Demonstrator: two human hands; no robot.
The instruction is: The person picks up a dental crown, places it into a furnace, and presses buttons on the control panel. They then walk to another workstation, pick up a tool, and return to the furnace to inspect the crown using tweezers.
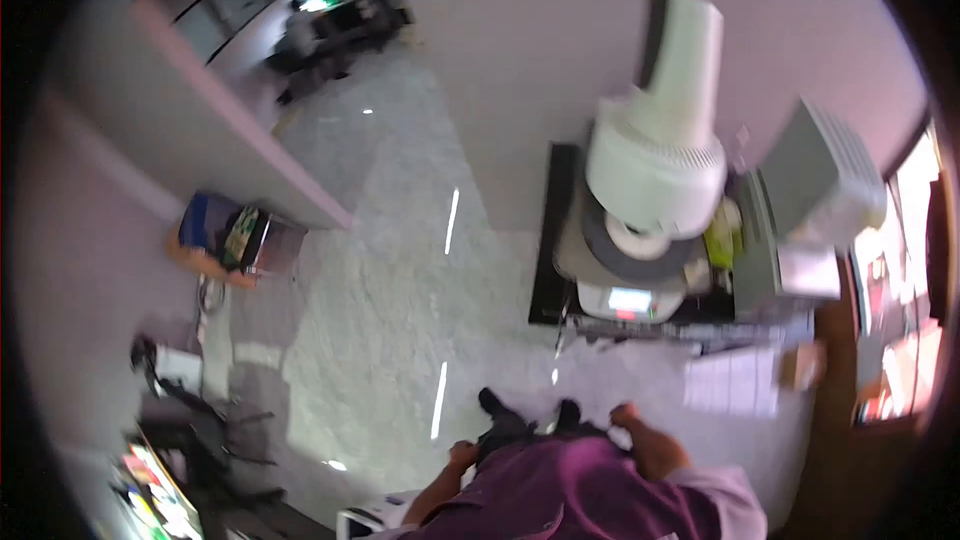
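My left hand (pixel 463 455) hangs low beside the purple garment (pixel 560 480) on my body, above the floor. On the other side, my right hand (pixel 626 414) hangs just in front of the body, below the table edge. Both hands are small and blurred, so their fingers cannot be made out, and no object shows in either. Ahead on a black table (pixel 548 280) stands a tall white machine (pixel 655 170) with a round dark stage (pixel 610 250) and a small lit display (pixel 630 300). My right hand is the nearer one to it, well apart from it.
A grey boxy unit (pixel 815 185) stands right of the machine, a cardboard box (pixel 802 367) below it. Crates (pixel 225 235) sit by the left wall; a dark chair (pixel 215 410) is lower left. Grey floor (pixel 370 330) runs back to a seated person (pixel 302 35) at a far desk.
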